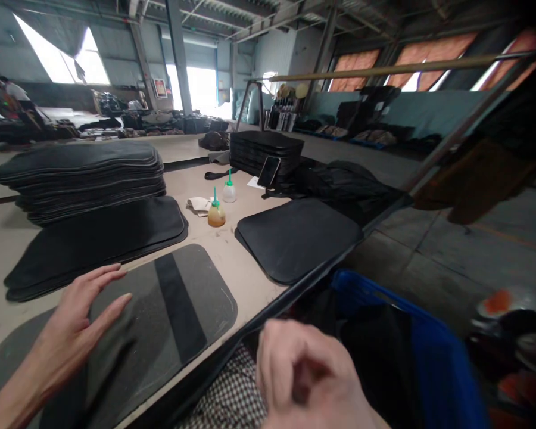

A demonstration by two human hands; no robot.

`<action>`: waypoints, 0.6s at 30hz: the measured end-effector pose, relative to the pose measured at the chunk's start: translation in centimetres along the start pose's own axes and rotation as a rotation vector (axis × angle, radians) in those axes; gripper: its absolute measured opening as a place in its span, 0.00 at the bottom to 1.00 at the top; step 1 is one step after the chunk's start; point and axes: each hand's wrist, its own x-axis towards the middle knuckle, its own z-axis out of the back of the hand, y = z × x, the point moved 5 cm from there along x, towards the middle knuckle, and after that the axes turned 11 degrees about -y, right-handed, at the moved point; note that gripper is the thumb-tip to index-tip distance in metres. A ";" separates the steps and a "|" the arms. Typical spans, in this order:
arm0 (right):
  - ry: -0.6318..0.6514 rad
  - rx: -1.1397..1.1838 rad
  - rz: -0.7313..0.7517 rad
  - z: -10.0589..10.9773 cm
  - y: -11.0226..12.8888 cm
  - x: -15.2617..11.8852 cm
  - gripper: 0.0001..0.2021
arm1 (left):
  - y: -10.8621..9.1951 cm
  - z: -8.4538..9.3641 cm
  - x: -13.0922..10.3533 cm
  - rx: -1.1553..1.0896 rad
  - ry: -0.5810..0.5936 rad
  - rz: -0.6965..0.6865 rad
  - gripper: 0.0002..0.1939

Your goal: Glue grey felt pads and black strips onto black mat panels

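Observation:
My left hand hovers at or just above a dark grey panel with rounded corners, its fingers stretched out and thumb apart. A black strip lies across that panel. I cannot tell whether the fingertips touch it. Close to the camera, my right hand is curled into a fist at the table's front edge, beside a blue crate. Whatever it may hold is hidden. Behind the grey panel lies a low stack of black panels, and to its right more black panels.
A tall pile of dark panels stands at the back left. Two squeeze bottles, one amber and one white, stand mid-table by a crumpled cloth. A phone leans on a black stack. A metal rail spans behind.

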 end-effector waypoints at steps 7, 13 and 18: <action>-0.215 -1.310 0.264 7.5 -11.7 3.9 0.20 | -0.4 -1.2 -0.6 -0.071 0.089 0.038 0.22; -0.339 -1.048 0.061 11.0 -13.5 3.7 0.13 | -2.5 -3.5 -0.4 -0.156 0.155 -0.007 0.19; -0.531 -0.600 -0.243 13.9 -13.3 5.2 0.14 | -5.3 -5.5 -0.1 -0.269 0.230 0.041 0.18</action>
